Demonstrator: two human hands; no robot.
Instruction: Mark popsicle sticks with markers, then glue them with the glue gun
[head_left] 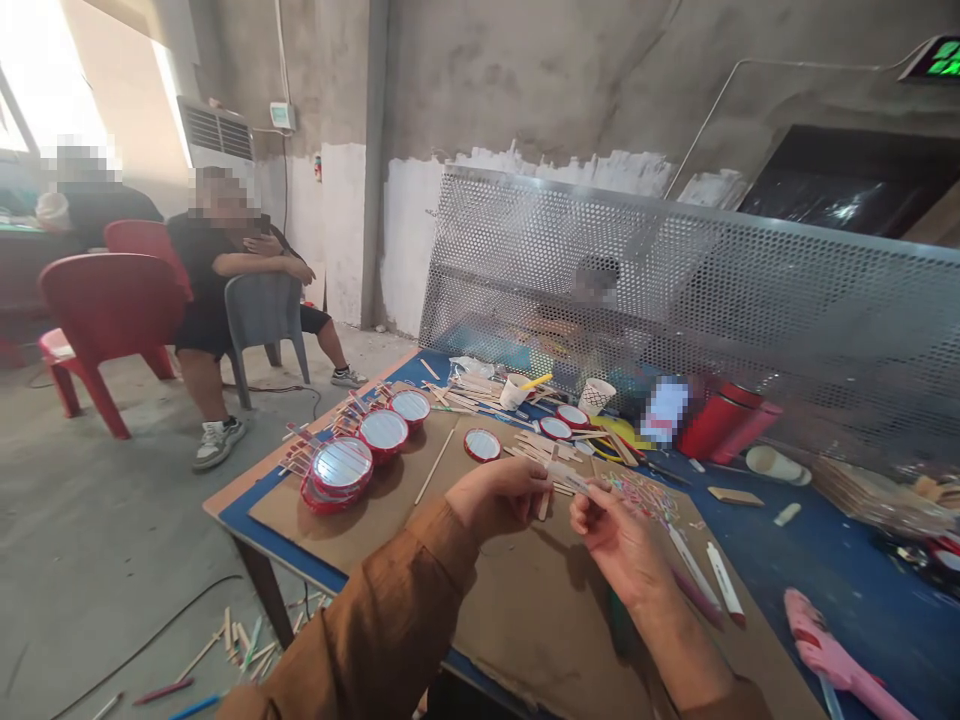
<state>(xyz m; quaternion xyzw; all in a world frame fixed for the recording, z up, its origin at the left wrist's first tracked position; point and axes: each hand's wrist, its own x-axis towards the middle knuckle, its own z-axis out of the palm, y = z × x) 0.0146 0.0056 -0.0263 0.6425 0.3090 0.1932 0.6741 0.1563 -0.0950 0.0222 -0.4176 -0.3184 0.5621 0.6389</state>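
My left hand (502,497) and my right hand (615,540) meet over a brown cardboard sheet (555,640), with a pale wooden craft stick (570,478) pinched between their fingertips. Both sleeves are brown. Just beyond my left hand lies a loose pile of craft sticks (544,445). A red-rimmed round disc (481,445) with a shiny face sits close by on the cardboard. Further left stands a stack of similar discs (341,470). Several coloured sticks (637,495) are scattered right of my right hand.
The blue table (847,560) holds a pink glue gun (832,645), and a perforated metal screen (675,300) rises along its far side. Two paper cups and a red bottle (716,425) stand near the screen. Seated people and red plastic chairs (109,320) are left; sticks lie on the concrete floor (247,645).
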